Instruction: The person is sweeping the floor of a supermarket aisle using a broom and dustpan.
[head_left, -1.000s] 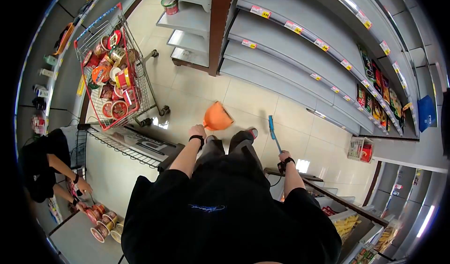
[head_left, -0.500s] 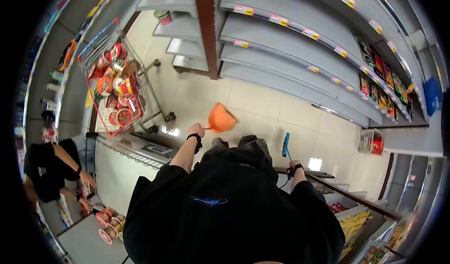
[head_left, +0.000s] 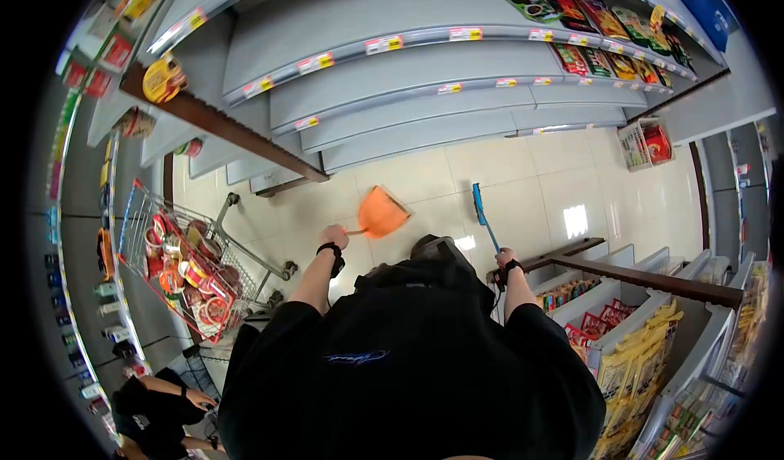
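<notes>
My left hand is closed round the handle of an orange dustpan, whose wide pan faces away from me at floor level. On the other side, my right hand grips the handle of a blue broom. Its narrow head is to the right of the dustpan, with a strip of tiled floor between the two. Both wrists wear black bands. Whether any dirt lies on the floor is too small to tell.
A shopping cart full of instant noodle tubs stands left. Grey shelves run ahead, with snack packets at the right. A white basket sits on the floor. Snack shelving flanks me at right; another person is lower left.
My view has turned and come nearer the shelves ahead. The cart and the other person now appear lower left. The broom head has swung closer to the dustpan.
</notes>
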A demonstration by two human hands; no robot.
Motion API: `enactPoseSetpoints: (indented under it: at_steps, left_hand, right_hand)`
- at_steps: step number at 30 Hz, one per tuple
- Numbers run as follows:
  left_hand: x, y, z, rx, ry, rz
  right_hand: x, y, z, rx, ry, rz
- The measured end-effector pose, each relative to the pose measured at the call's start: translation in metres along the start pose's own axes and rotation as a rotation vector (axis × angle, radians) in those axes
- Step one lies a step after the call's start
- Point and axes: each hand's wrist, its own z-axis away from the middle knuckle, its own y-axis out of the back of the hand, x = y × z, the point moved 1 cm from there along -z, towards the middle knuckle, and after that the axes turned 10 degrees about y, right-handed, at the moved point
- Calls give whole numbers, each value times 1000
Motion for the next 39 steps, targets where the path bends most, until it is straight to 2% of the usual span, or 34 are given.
enactPoseSetpoints:
  at_steps: [1, 3, 4, 6, 8, 11, 14, 17, 20, 24, 27, 30, 34, 39]
  left_hand:
    - [17, -4, -14, 56, -4, 36]
    - [56, 6, -30, 18, -55, -29]
    - [81, 20, -29, -2, -77, -59]
    - [127, 47, -23, -11, -88, -21]
    - [160, 43, -43, 39, -239, -31]
    - [223, 57, -60, 28, -365, -98]
    - [284, 97, -51, -26, -503, -140]
    - [338, 99, -75, 0, -612, -151]
    - [387, 116, -84, 4, -700, -139]
    - [444, 133, -110, 32, -810, -167]
    - [477, 149, -119, 50, -866, -193]
    - [512, 147, -134, -17, -906, -179]
    - [556, 148, -133, 38, -954, -276]
    - [600, 142, -126, 83, -988, -170]
  right_hand:
    - [19, 1, -15, 10, 24, 22]
    - [52, 5, -42, 29, 77, 74]
    - [57, 12, -42, 37, 34, 49]
    - [57, 26, -31, 53, -51, 0]
    - [55, 39, -21, 36, -85, -73]
    - [33, 61, 14, 45, -115, -156]
    - [59, 48, 15, 160, -150, -231]
    - [86, 35, 13, 151, -192, -223]
    - [80, 31, 30, 158, -295, -250]
    - [50, 29, 52, 233, -334, -222]
    - [28, 21, 67, 239, -424, -306]
    - [10, 13, 75, 295, -490, -424]
    - [-1, 7, 75, 365, -555, -458]
    - [15, 28, 41, 378, -576, -634]
